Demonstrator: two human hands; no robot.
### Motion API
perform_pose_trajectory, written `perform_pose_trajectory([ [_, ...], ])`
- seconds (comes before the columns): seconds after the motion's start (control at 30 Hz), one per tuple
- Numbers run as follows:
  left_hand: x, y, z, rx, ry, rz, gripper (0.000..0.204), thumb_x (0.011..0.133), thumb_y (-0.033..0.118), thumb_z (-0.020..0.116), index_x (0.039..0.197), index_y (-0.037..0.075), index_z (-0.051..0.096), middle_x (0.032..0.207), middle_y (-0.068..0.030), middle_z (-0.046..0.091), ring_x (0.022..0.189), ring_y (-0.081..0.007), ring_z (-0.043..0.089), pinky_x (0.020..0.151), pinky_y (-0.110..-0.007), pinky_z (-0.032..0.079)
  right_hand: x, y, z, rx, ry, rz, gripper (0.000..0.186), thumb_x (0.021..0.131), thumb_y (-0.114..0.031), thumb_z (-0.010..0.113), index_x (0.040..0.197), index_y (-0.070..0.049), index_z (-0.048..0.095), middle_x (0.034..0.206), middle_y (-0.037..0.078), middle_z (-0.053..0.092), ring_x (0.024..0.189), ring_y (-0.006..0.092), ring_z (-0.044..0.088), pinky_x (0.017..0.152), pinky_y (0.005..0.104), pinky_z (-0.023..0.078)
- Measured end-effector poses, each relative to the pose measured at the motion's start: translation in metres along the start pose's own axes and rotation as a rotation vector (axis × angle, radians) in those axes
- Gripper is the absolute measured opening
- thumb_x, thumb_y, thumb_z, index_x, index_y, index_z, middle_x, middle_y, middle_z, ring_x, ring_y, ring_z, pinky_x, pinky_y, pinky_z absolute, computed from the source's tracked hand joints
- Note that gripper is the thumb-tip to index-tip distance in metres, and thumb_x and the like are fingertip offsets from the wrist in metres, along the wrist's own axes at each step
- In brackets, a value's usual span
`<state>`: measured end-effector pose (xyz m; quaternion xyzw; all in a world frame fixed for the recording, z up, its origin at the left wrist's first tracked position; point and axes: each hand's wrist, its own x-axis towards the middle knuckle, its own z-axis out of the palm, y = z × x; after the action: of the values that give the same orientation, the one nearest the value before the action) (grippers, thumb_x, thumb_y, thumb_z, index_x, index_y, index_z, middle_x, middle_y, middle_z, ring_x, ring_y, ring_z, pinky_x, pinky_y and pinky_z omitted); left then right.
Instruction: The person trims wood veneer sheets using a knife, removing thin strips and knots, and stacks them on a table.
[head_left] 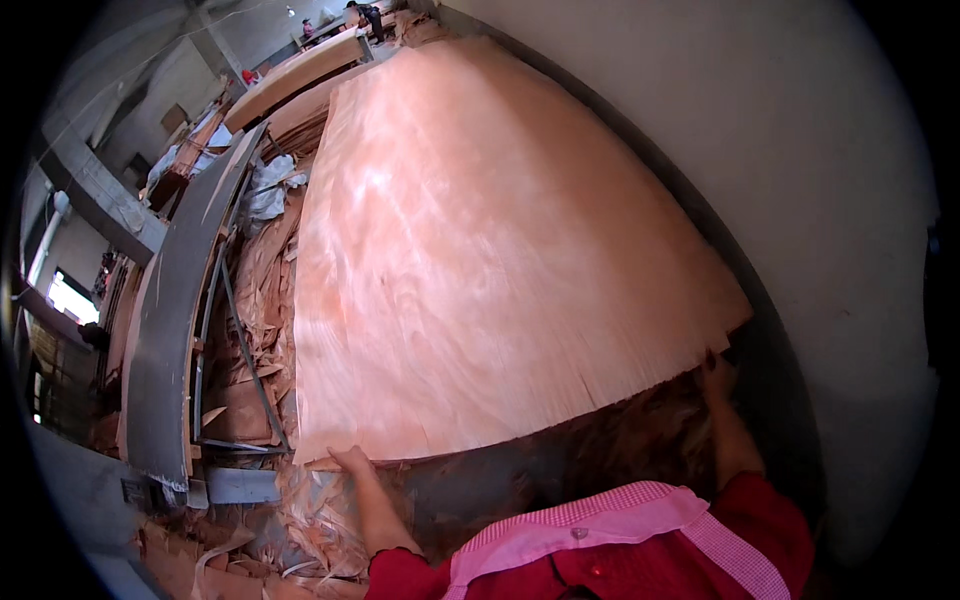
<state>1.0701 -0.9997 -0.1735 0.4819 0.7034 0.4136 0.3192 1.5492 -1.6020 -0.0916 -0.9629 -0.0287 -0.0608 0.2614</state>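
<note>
The fingertips of the left hand (pixel 352 460) are tucked under the near edge of the large, thin, pale pink-brown wood veneer sheet (pixel 480 250), so its grip is hidden. The right hand (pixel 716 378) sits in shadow at the sheet's corner, its fingers unclear. Distant people (pixel 362 12) are too small to make out.
</note>
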Motion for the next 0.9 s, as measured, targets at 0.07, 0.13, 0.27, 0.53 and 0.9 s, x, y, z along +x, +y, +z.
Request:
perform_pose_trajectory([
  [0.07, -0.025, 0.012, 0.011, -0.047, -0.001, 0.004, 0.071, 0.066, -0.005, 0.060, 0.129, -0.003, 0.027, 0.129, -0.0197, 0.035, 0.110, -0.0287, 0.043, 0.092, -0.035, 0.039, 0.001, 0.027, 0.005, -0.120, 0.215, -0.306, 0.034, 0.084, -0.032, 0.051, 0.102, -0.004, 0.057, 0.091, 0.018, 0.060, 0.083, 0.0352, 0.057, 0.074, 0.0386, 0.044],
  [0.13, -0.010, 0.012, 0.000, -0.033, 0.049, 0.098, 0.066, 0.069, -0.008, 0.054, 0.129, -0.002, 0.026, 0.121, -0.0170, 0.041, 0.100, -0.0282, 0.048, 0.083, -0.035, 0.044, -0.002, 0.016, 0.004, -0.180, 0.250, -0.411, 0.034, 0.084, -0.033, 0.050, 0.102, -0.005, 0.057, 0.092, 0.019, 0.060, 0.083, 0.0352, 0.057, 0.075, 0.0399, 0.044],
  [0.27, 0.024, 0.012, -0.020, -0.569, -0.248, -0.220, 0.065, 0.071, -0.009, 0.052, 0.129, 0.000, 0.025, 0.115, -0.0159, 0.046, 0.090, -0.0278, 0.052, 0.073, -0.038, 0.048, 0.039, -0.067, -0.007, 0.044, -0.263, 0.205, 0.047, 0.085, -0.043, 0.044, 0.122, -0.013, 0.044, 0.107, 0.017, 0.056, 0.097, 0.0319, 0.054, 0.083, 0.0403, 0.041],
  [0.53, -0.052, 0.032, 0.026, -0.381, -0.188, -0.267, 0.053, 0.077, -0.005, 0.053, 0.127, 0.007, 0.039, 0.104, -0.0157, 0.049, 0.088, -0.0248, 0.049, 0.066, -0.039, 0.046, 0.064, 0.032, 0.043, 0.041, -0.201, 0.030, 0.042, 0.084, -0.026, 0.051, 0.125, -0.021, 0.043, 0.113, 0.016, 0.053, 0.098, 0.0357, 0.052, 0.082, 0.0423, 0.042],
  [0.9, -0.002, 0.001, 0.020, -0.261, -0.215, -0.349, 0.045, 0.079, -0.005, 0.051, 0.122, 0.007, 0.046, 0.105, -0.0139, 0.050, 0.091, -0.0249, 0.050, 0.074, -0.035, 0.045, 0.073, -0.082, -0.086, -0.392, -0.043, -0.151, 0.035, 0.084, -0.015, 0.044, 0.118, -0.023, 0.050, 0.109, 0.013, 0.056, 0.090, 0.0338, 0.056, 0.076, 0.0411, 0.045],
])
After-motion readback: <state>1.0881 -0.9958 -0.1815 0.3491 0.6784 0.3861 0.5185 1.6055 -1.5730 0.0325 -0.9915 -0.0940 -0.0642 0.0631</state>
